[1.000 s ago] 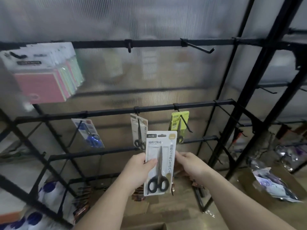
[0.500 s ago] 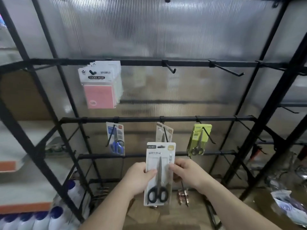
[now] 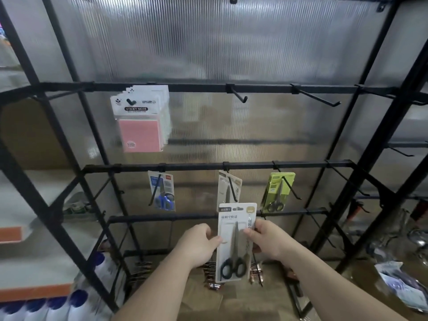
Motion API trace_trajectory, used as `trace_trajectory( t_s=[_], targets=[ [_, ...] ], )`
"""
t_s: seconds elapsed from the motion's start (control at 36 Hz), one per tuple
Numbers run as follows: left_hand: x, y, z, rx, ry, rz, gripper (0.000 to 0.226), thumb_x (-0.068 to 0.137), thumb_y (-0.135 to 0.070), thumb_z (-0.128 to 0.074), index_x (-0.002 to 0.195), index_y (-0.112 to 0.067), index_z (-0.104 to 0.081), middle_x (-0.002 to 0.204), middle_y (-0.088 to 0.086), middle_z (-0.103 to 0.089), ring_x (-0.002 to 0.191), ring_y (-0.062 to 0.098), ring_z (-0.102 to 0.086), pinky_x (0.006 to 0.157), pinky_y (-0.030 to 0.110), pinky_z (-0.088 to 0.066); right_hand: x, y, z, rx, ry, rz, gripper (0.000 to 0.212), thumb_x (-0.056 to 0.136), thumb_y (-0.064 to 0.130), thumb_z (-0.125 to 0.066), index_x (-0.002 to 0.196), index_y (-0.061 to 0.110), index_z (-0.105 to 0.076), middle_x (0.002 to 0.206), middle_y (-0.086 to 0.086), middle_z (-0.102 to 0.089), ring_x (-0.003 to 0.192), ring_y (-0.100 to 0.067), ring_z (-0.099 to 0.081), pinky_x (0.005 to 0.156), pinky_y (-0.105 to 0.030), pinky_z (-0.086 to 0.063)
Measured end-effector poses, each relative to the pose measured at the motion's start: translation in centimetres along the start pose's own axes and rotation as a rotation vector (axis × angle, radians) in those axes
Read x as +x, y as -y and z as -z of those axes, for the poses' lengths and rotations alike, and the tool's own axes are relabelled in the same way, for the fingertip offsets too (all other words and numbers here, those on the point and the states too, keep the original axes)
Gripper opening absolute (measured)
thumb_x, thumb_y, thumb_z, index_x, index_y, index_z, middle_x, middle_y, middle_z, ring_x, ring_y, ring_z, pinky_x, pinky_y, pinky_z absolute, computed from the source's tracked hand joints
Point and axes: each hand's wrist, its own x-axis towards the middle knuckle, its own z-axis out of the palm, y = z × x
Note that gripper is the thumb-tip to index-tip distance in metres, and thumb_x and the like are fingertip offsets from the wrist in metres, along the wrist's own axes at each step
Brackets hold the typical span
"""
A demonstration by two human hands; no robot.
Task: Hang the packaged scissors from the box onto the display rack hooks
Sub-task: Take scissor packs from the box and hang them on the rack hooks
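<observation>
**Q:** What lies nearest the viewer?

**A:** Two bare forearms. The left hand [image 3: 199,245] pinches the left edge of the packaged scissors [image 3: 234,256], thumb on the front face. The right hand [image 3: 266,242] pinches the right edge at about the same height. Both hands are closed on the card, and neither is free. The pack is held upright, handles down, in front of the lower rail [image 3: 162,217] and just below the middle hook [image 3: 233,191].

**Q:** How is the pack likely to handle?

**A:** Judged from its look, it is a flat card, probably under a clear blister. It should be light and fairly stiff across its width, but apt to flex at the unsupported top. The weight sits low, at the black handles, so it should hang straight. The plastic face may be slippery; the edge pinch shown avoids it. A hold nearer the hang slot [image 3: 238,208] at the top would steady that end for threading.

**Q:** And beyond the hands?

**A:** The middle hook carries a matching beige pack [image 3: 223,188]. To its left hangs a blue-handled pack [image 3: 163,193] and to its right a green pack [image 3: 279,191], all on the middle rail of the display rack [image 3: 254,165]. Higher up, a stack of sticky notes [image 3: 141,119] hangs at the left, with a bare hook [image 3: 238,95] and another [image 3: 317,96] beside it. A ribbed translucent panel [image 3: 231,42] closes the back.
</observation>
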Motion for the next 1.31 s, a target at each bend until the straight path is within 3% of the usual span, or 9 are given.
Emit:
trace_trajectory(
  t_s=[0.06, 0.17, 0.25, 0.36, 0.5, 0.67, 0.83, 1.08, 1.31],
  targets=[
    [0.1, 0.0, 0.1, -0.010, -0.029, -0.006, 0.050, 0.100, -0.044, -0.054, 0.141, -0.016, -0.049, 0.136, -0.001, -0.057, 0.092, 0.005, -0.058, 0.085, 0.026, -0.044, 0.2, -0.2, 0.2, -0.039, -0.038, -0.032, 0.015, 0.100, 0.036, -0.054, 0.105, 0.030, -0.067, 0.098, 0.016, -0.074, 0.094, -0.004, -0.069, 0.090, -0.037, -0.057],
    [0.2, 0.6, 0.5, 0.018, -0.079, 0.024, 0.046, 0.100, -0.041, -0.054, 0.139, -0.018, -0.050, 0.135, 0.001, -0.058, 0.118, 0.018, -0.058, 0.100, 0.033, -0.048, 0.5, 0.1, 0.2, -0.116, -0.091, -0.075, 0.020, 0.100, 0.040, -0.053, 0.096, 0.023, -0.064, 0.093, 0.007, -0.073, 0.088, -0.015, -0.069, 0.083, -0.035, -0.057],
    [0.3, 1.2, 0.7, 0.034, -0.107, 0.037, 0.044, 0.100, -0.042, -0.054, 0.137, -0.019, -0.051, 0.132, 0.000, -0.060, 0.117, 0.019, -0.058, 0.100, 0.034, -0.049, 1.0, 0.3, 0.1, -0.159, -0.103, -0.091, 0.025, 0.101, 0.039, -0.051, 0.087, 0.020, -0.059, 0.081, 0.003, -0.066, 0.073, -0.015, -0.061, 0.070, -0.033, -0.052],
    [0.3, 2.3, 0.9, 0.058, -0.129, 0.058, 0.040, 0.099, -0.044, -0.055, 0.132, -0.020, -0.055, 0.124, -0.002, -0.063, 0.109, 0.017, -0.060, 0.097, 0.034, -0.051, 2.1, 0.3, 0.0, -0.192, -0.119, -0.108, 0.027, 0.102, 0.038, -0.049, 0.096, 0.015, -0.062, 0.095, -0.006, -0.069, 0.087, -0.021, -0.065, 0.083, -0.038, -0.053],
    [0.0, 3.7, 1.0, 0.074, -0.135, 0.086, 0.038, 0.099, -0.041, -0.056, 0.131, -0.021, -0.055, 0.120, -0.002, -0.063, 0.106, 0.015, -0.061, 0.095, 0.033, -0.051, 3.5, 0.1, -0.3, -0.217, -0.111, -0.125, 0.030, 0.102, 0.039, -0.048, 0.098, 0.012, -0.061, 0.100, -0.011, -0.069, 0.084, -0.020, -0.061, 0.080, -0.034, -0.050],
    [0.2, 5.0, 1.4, 0.096, -0.138, 0.110, 0.039, 0.099, -0.042, -0.055, 0.131, -0.020, -0.056, 0.123, -0.001, -0.063, 0.108, 0.017, -0.060, 0.096, 0.033, -0.050, 5.0, -0.5, -0.7, -0.202, -0.091, -0.161, 0.028, 0.102, 0.041, -0.048, 0.106, 0.017, -0.060, 0.104, -0.005, -0.070, 0.101, -0.025, -0.066, 0.088, -0.039, -0.053],
    [1.1, 5.6, 1.4, 0.087, -0.147, 0.128, 0.038, 0.099, -0.042, -0.055, 0.131, -0.021, -0.056, 0.122, -0.001, -0.064, 0.108, 0.018, -0.061, 0.097, 0.035, -0.051, 6.8, -0.9, -0.6, -0.183, -0.091, -0.164, 0.028, 0.099, 0.044, -0.050, 0.104, 0.019, -0.061, 0.094, -0.003, -0.070, 0.088, -0.022, -0.068, 0.085, -0.044, -0.057],
    [2.1, 5.9, 1.4, 0.082, -0.134, 0.150, 0.039, 0.099, -0.042, -0.055, 0.132, -0.022, -0.055, 0.122, -0.001, -0.064, 0.107, 0.019, -0.062, 0.098, 0.038, -0.052, 8.7, -2.7, -0.3, -0.116, -0.079, -0.121, 0.031, 0.095, 0.049, -0.052, 0.097, 0.020, -0.064, 0.097, -0.001, -0.073, 0.092, -0.022, -0.070, 0.088, -0.048, -0.057],
    [2.2, 5.2, 1.1, 0.082, -0.135, 0.148, 0.036, 0.100, -0.038, -0.054, 0.132, -0.021, -0.055, 0.123, -0.001, -0.064, 0.108, 0.018, -0.061, 0.097, 0.035, -0.052, 8.0, -2.6, -0.4, -0.075, -0.055, -0.087, 0.028, 0.099, 0.045, -0.050, 0.104, 0.021, -0.064, 0.100, -0.002, -0.074, 0.089, -0.019, -0.072, 0.084, -0.045, -0.060]
  ],
)
